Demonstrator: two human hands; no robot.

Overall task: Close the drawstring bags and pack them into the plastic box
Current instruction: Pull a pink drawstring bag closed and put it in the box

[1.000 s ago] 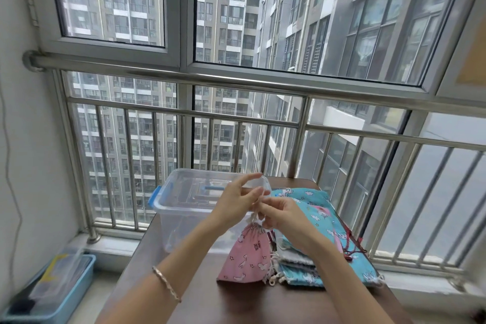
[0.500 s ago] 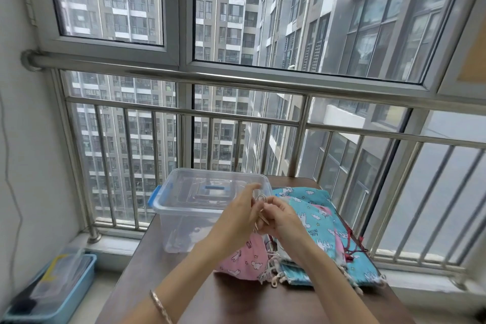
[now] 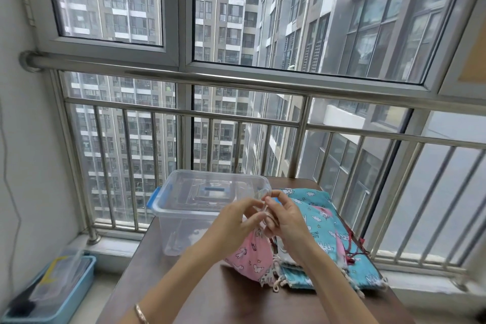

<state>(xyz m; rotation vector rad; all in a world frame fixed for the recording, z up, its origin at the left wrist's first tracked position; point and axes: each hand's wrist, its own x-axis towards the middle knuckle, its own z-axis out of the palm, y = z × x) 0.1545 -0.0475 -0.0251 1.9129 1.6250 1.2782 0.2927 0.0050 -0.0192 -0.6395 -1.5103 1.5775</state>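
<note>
Pinching the drawstring (image 3: pixel 264 208) with left hand (image 3: pixel 236 221) and right hand (image 3: pixel 285 216), fingers curled, above the pink bag (image 3: pixel 249 258) sitting on the desk (image 3: pixel 210 297) just right of the plastic box (image 3: pixel 181 221). Likely needing even outward pulling, cinching the mouth fully.

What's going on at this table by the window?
A person is closing a pink bag. The left hand and right hand both pinch its cord at the gathered neck. The bag's bottom rests on the table, right in front of the clear box. A pile of teal bags lies to the right.
</note>
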